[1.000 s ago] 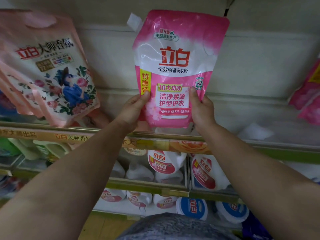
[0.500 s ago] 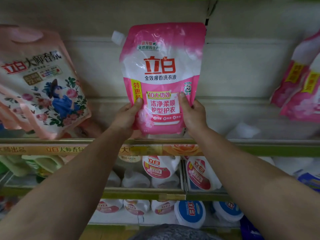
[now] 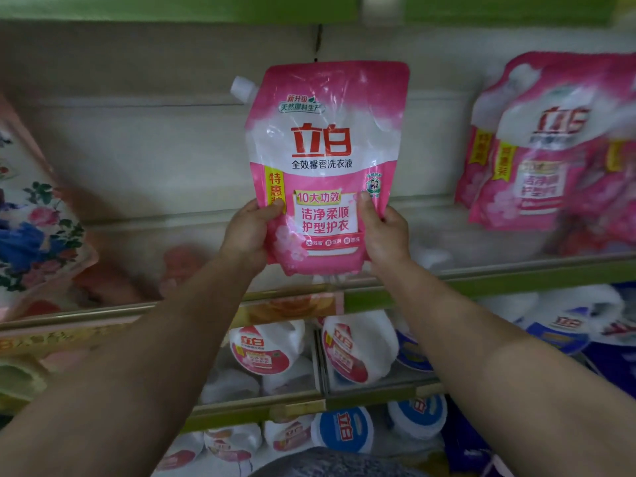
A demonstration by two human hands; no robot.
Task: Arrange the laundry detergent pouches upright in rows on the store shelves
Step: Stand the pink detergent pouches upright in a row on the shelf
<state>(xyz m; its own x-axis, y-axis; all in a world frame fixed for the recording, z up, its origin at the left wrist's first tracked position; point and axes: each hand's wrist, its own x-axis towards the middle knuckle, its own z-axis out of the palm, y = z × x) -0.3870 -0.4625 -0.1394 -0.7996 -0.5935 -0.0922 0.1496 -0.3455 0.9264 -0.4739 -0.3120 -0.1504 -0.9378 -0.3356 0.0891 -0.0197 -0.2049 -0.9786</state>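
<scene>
Two hands on pouch: left hand (image 3: 248, 232) and right hand (image 3: 385, 235) each clamped on a lower side edge of the pink detergent pouch (image 3: 327, 160), thumbs on the printed face, fingers hidden behind
Grip state: both grips closed on the pouch; nothing else held
Pouch position: held in the air in front of the pale back panel (image 3: 165, 146), bottom edge just above the shelf lip (image 3: 516, 280), not yet resting on it
Long axis: near vertical, top leaning slightly right; white spout (image 3: 242, 89) at upper left corner, label facing the camera
Pouch relative to grip: bulk of the pouch rises above both hands; only the base sits between the palms, so weight is top-heavy over the grip
Key relation: matching pink pouches (image 3: 537, 149) stand well apart to the right, leaning and blurred; floral pouches (image 3: 38, 232) to the left, nearer the left forearm
Nearer hand: right hand lies on the side of the matching row; open stretch of shelf between held pouch and that row
Likely need: shift rightward and down, base first, axis kept upright
Risk: soft pouch may slump once released unless it leans on a neighbour or the panel
Below: white detergent bottles (image 3: 265, 349) on lower shelves, no part in this step
</scene>
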